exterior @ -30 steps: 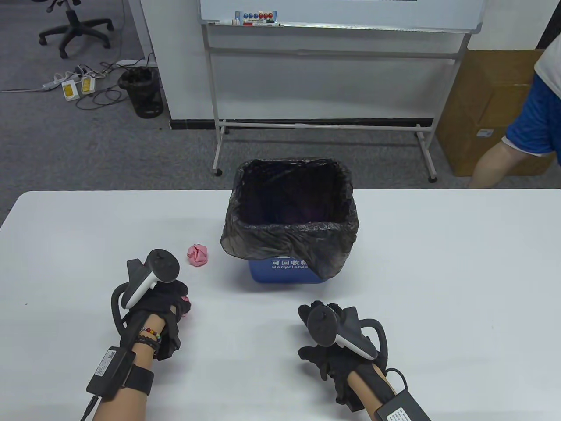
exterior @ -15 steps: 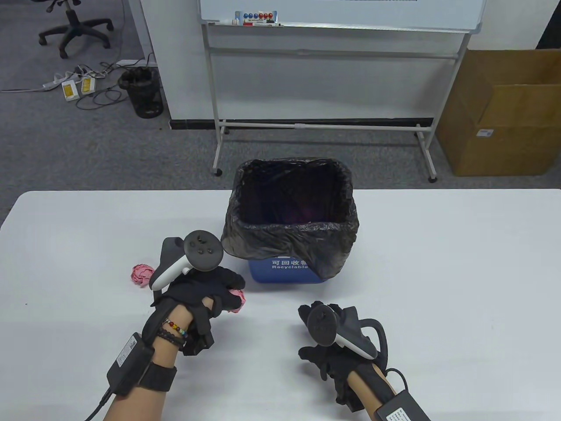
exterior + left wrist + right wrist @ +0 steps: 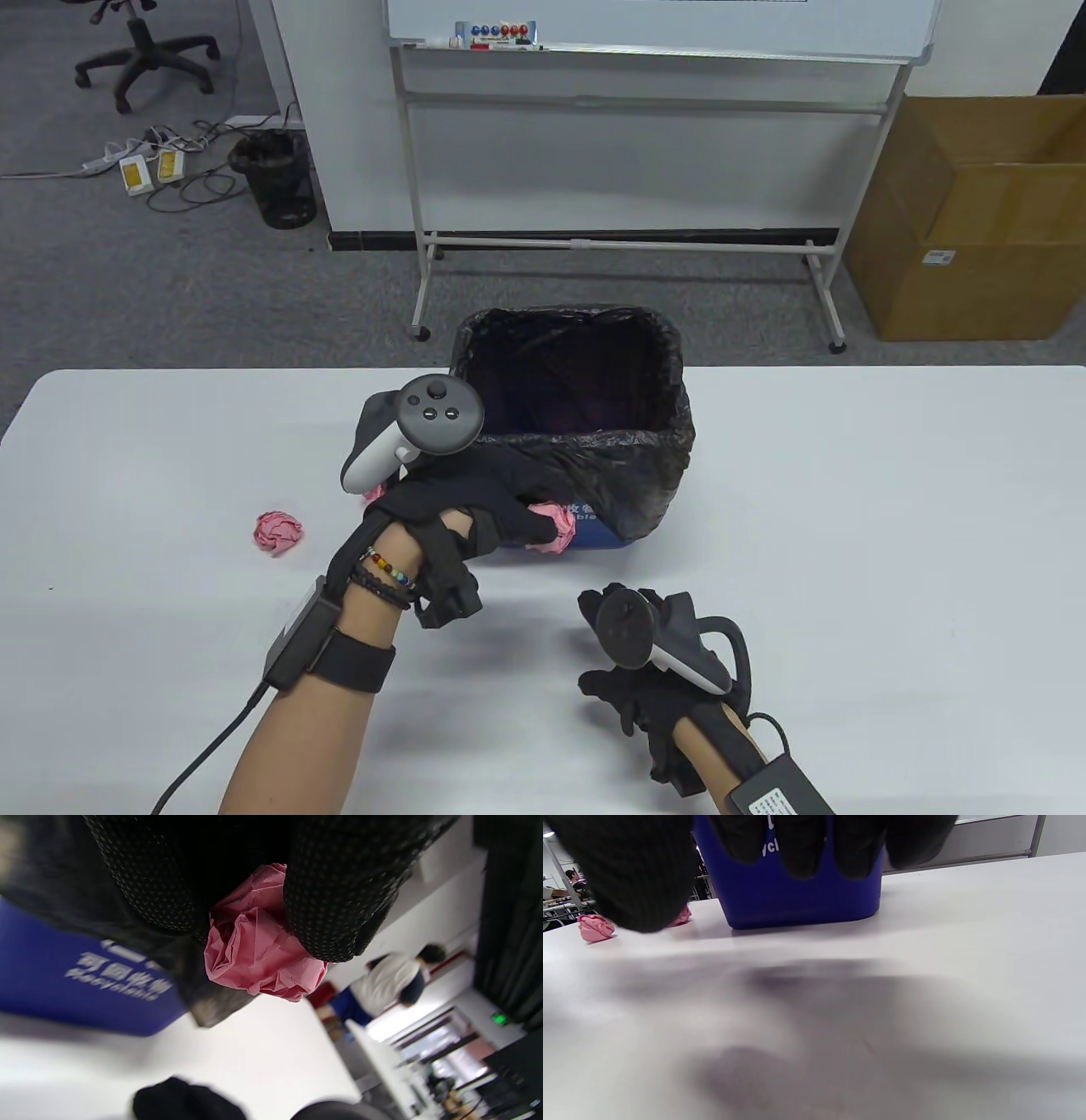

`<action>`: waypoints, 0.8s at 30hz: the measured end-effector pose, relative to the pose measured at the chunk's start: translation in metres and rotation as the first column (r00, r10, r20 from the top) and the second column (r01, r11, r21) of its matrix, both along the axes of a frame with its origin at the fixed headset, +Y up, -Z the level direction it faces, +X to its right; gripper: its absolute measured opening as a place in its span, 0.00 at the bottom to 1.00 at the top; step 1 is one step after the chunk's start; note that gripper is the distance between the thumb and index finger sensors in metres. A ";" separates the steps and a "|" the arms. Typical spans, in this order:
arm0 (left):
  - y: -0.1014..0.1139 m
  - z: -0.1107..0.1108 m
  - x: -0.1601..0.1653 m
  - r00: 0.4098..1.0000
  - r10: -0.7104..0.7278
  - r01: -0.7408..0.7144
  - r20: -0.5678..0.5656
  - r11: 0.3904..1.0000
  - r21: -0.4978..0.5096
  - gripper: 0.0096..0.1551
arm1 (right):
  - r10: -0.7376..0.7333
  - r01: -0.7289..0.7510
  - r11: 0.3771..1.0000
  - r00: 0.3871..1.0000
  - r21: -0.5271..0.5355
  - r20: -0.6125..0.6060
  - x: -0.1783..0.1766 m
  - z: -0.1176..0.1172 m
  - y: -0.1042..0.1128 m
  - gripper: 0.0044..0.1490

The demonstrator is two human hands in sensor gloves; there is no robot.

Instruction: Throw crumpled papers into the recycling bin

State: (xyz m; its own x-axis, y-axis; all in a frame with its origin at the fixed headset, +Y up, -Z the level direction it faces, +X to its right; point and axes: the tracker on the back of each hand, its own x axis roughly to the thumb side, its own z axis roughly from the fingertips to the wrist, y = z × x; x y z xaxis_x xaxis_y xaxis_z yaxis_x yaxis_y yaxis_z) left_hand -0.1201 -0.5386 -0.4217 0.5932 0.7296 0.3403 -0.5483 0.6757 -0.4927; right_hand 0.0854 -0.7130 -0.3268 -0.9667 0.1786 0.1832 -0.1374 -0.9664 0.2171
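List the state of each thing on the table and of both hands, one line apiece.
left hand: raised, pinching a pink paper ball.
held paper ball: crumpled, in front of the bin, not yet inside.
loose paper ball: crumpled, lying on the table left of the bin.
recycling bin: upright, open-topped, lined with a black bag.
right hand: resting on the table, holding nothing.

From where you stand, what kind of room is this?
Probably an office or lab workspace: a rolling whiteboard, an office chair on grey carpet, and a cardboard box behind the white table.
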 end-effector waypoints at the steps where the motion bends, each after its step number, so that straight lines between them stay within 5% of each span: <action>1: 0.004 -0.004 0.001 0.999 0.042 -0.041 -0.003 0.999 0.019 0.32 | -0.002 0.002 1.000 1.000 0.000 0.000 0.000 0.000 0.000 0.58; 10: 0.027 -0.031 0.009 0.943 0.189 -0.096 -0.272 0.942 0.322 0.32 | 0.000 0.000 1.000 1.000 0.001 -0.002 0.000 0.000 0.000 0.58; 14: 0.020 -0.042 0.014 0.918 0.164 -0.015 -0.361 0.924 0.382 0.34 | 0.000 0.000 1.000 1.000 -0.004 -0.002 0.000 -0.001 -0.001 0.58; 17: 0.013 -0.046 0.018 0.931 0.074 0.071 -0.357 0.924 0.377 0.45 | 0.001 -0.001 1.000 1.000 -0.007 -0.002 0.000 -0.001 0.000 0.58; 24: 0.018 -0.039 -0.003 0.916 0.078 0.102 -0.394 0.904 0.416 0.42 | -0.016 0.016 1.000 1.000 0.007 0.001 0.002 0.000 0.004 0.58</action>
